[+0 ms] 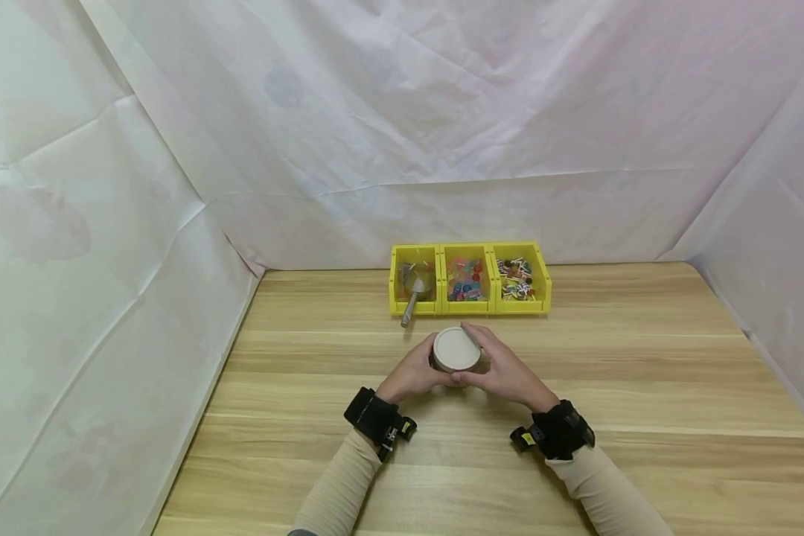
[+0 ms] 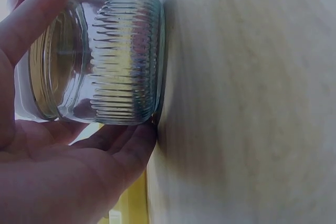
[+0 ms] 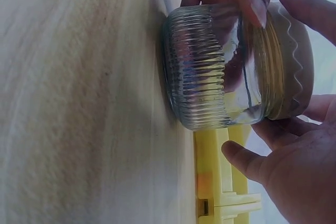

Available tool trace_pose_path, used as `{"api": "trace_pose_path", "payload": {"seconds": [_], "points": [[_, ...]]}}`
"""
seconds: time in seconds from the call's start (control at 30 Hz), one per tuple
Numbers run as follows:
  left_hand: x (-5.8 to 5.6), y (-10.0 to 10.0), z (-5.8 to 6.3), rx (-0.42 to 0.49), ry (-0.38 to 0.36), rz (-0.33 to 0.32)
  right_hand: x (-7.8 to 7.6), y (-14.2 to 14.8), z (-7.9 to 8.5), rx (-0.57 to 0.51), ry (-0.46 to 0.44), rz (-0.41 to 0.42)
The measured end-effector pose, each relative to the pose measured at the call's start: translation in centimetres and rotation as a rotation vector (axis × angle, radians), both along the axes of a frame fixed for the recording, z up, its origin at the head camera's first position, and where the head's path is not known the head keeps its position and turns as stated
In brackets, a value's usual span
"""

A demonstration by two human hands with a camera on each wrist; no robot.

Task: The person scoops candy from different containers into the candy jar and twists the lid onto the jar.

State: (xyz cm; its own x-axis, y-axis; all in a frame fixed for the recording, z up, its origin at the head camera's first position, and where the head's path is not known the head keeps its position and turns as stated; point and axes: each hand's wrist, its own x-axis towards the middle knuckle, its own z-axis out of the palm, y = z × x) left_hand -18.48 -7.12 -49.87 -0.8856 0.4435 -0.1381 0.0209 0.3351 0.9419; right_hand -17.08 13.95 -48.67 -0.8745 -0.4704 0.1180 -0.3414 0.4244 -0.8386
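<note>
A ribbed clear glass jar [image 2: 121, 61] stands upright on the table, with a round beige lid [image 1: 456, 348] on top. From the left side my left hand [image 1: 417, 370] grips the jar, its thumb near the neck and its fingers around the glass body. My right hand [image 1: 507, 370] holds the lid from the right, thumb on the near side and fingers around the far side. In the right wrist view, the lid [image 3: 296, 66] has a wavy line on its side. Both thumbs lie close together at the front.
Behind the jar stand three joined yellow bins: a left bin [image 1: 431, 307] with a metal scoop [image 1: 410, 307] leaning out over its front, a middle bin [image 1: 465, 307] with colourful small pieces, and a right bin [image 1: 522, 306] with lollipop-like sticks. White cloth [image 1: 442, 149] hangs behind.
</note>
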Motion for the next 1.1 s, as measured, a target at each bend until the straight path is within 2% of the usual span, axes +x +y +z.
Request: {"api": "trace_pose_path", "payload": {"seconds": [0.3, 0.87, 1.1], "points": [[-0.30, -0.22, -0.26, -0.019, 0.009, -0.037, 0.06, -0.11, -0.22, -0.011, 0.003, 0.006], [-0.31, -0.23, -0.32, -0.030, 0.017, -0.033, 0.36, -0.53, -0.21, 0.007, 0.041, -0.027], [-0.33, -0.19, -0.35, -0.039, 0.031, -0.034, 0.44, -0.97, -0.24, 0.001, 0.042, -0.070]]}}
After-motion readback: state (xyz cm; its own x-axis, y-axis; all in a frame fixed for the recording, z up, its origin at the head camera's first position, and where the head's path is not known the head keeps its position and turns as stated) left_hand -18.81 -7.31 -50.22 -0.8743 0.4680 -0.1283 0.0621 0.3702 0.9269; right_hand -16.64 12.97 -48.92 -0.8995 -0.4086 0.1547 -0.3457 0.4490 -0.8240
